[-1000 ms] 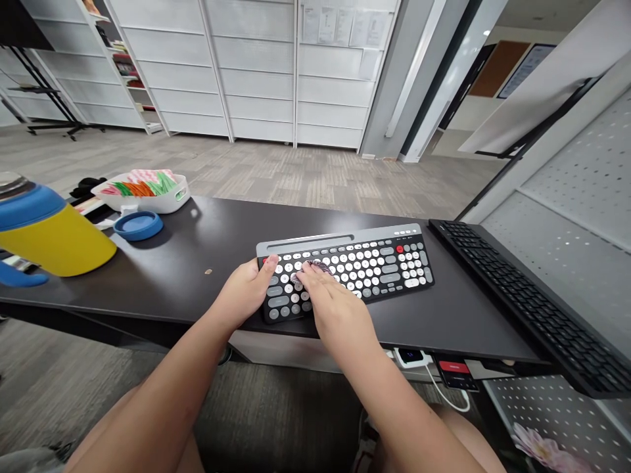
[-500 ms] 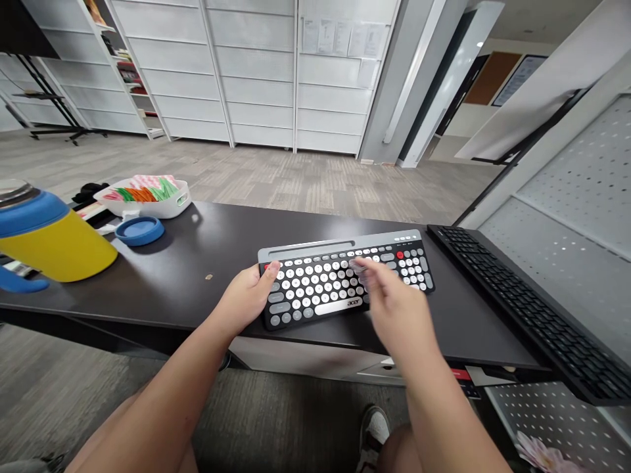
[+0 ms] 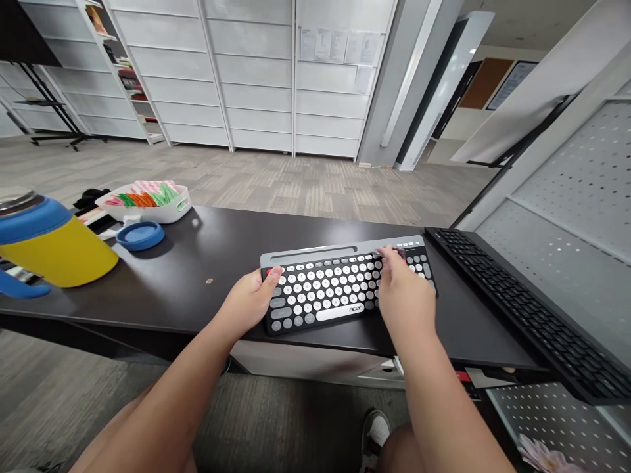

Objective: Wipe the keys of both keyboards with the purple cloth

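A grey and black keyboard (image 3: 340, 289) with round white and grey keys rests slightly tilted on the dark desk. My left hand (image 3: 249, 299) grips its left end, thumb on top near the red corner key. My right hand (image 3: 407, 289) is over the right part of the keyboard, fingers pinched together at the upper key row. A small bit of something shows at the fingertips, too small and blurred to name. Keys beneath that hand are hidden.
A second, black keyboard (image 3: 532, 309) lies along the right, by a perforated panel (image 3: 576, 177). To the left stand a yellow and blue mug (image 3: 64, 253), a blue lid (image 3: 140, 235) and a white basket (image 3: 167, 211) with colourful contents.
My right hand has moved right and slightly up across the keyboard, from the middle keys to the upper right rows. My left hand keeps its hold on the left end.
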The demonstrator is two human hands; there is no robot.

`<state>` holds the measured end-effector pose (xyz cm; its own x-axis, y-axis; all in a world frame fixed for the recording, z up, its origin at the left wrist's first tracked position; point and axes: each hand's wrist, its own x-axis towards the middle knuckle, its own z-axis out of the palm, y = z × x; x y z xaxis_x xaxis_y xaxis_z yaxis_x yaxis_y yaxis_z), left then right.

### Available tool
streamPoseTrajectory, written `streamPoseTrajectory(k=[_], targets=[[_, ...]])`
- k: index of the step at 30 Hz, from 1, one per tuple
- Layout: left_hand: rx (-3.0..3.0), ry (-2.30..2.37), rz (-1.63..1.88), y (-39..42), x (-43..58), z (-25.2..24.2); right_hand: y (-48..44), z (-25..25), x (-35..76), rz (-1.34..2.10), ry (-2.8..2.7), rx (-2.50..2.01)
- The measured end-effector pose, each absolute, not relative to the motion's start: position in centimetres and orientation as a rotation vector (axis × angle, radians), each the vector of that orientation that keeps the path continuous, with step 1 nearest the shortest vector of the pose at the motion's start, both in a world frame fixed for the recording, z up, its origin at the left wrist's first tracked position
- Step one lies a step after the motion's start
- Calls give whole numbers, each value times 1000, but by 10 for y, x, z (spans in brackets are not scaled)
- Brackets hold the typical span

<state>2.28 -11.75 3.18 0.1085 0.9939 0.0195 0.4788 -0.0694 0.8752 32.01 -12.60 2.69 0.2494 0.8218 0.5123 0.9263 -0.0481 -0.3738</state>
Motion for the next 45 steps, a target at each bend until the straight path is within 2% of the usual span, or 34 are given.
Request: streamPoseTrajectory(k=[6, 15, 25, 36, 45], targets=[[1691, 1488, 873, -119, 23, 33, -142, 11, 252, -318, -1867, -1453], [1742, 1312, 1013, -120, 19, 28, -161, 17, 178, -325, -2033, -1210], [1124, 1090, 1231, -123, 23, 24, -164, 20, 148, -183, -2093, -1174], [981, 1150, 1286, -115, 19, 20, -174, 16, 157, -122, -2147, -1149], [1101, 1158, 1297, -115, 21, 21, -166, 9, 172, -144, -2216, -1233]])
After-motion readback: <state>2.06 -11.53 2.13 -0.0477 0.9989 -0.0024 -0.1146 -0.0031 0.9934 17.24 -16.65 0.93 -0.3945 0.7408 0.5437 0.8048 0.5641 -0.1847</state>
